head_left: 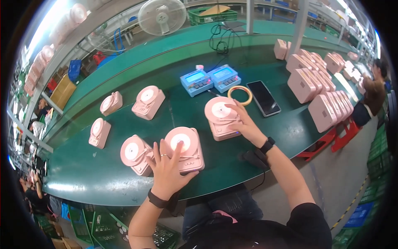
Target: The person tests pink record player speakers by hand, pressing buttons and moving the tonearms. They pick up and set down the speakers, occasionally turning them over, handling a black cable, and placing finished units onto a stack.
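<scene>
My left hand (166,168) is spread over a pink mini record player (194,161), with a fingertip on its pale disc and the thumb near its lower edge. Just left of that hand is another pink player (137,153), close to its fingers. My right hand (243,122) grips a third pink player (217,114) by its right side, its fingers at the disc's edge and the thumb low on the body. Behind that player sit two blue boxes with lit screens (195,77) (224,73). A yellow ring-shaped roll (248,101) lies beside the right hand.
A dark-screened phone (263,98) lies right of the roll. Several pink players stand in rows (327,110) at the right; a few more (148,101) are spread at the left. Black cable (224,39) and a fan (162,16) are behind. A person (374,93) sits at far right.
</scene>
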Demonstrator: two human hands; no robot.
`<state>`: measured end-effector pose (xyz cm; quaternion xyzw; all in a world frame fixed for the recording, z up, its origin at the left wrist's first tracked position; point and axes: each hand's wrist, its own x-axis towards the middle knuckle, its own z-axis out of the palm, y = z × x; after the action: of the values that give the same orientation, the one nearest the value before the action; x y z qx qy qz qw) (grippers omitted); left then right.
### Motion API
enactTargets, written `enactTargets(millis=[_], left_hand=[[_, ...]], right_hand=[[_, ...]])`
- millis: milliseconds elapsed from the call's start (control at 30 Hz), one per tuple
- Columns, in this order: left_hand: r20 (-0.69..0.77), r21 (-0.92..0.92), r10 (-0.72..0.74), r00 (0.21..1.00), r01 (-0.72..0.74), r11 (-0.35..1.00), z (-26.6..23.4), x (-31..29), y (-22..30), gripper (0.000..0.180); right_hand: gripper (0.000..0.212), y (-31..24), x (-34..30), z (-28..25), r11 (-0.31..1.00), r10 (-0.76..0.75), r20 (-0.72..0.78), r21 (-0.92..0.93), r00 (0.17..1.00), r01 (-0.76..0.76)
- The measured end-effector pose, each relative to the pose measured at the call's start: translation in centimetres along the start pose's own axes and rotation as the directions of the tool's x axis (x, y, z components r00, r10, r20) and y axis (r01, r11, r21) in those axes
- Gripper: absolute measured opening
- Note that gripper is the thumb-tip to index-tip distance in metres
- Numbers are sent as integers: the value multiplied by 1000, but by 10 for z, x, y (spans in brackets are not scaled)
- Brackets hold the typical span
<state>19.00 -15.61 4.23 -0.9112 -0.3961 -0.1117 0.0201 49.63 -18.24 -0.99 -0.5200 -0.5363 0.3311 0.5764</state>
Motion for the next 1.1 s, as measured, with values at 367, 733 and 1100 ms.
enactTargets(millis=[367,733,1100], left_hand=[[-12,-93,13,1000,-14,996,-16,-4,-35,107],[-23,-161,-125,992,120,980,-7,-27,-115,107],[45,-359,207,977,-178,916,-24,0,-105,87]], right_hand=[[69,1,1,7,1000,-19,-7,-20,1000,19],[28,-32,-10,16,680,-449,208,-551,869,483],[31,-37,-12,34,505,-483,188,-737,855,448]])
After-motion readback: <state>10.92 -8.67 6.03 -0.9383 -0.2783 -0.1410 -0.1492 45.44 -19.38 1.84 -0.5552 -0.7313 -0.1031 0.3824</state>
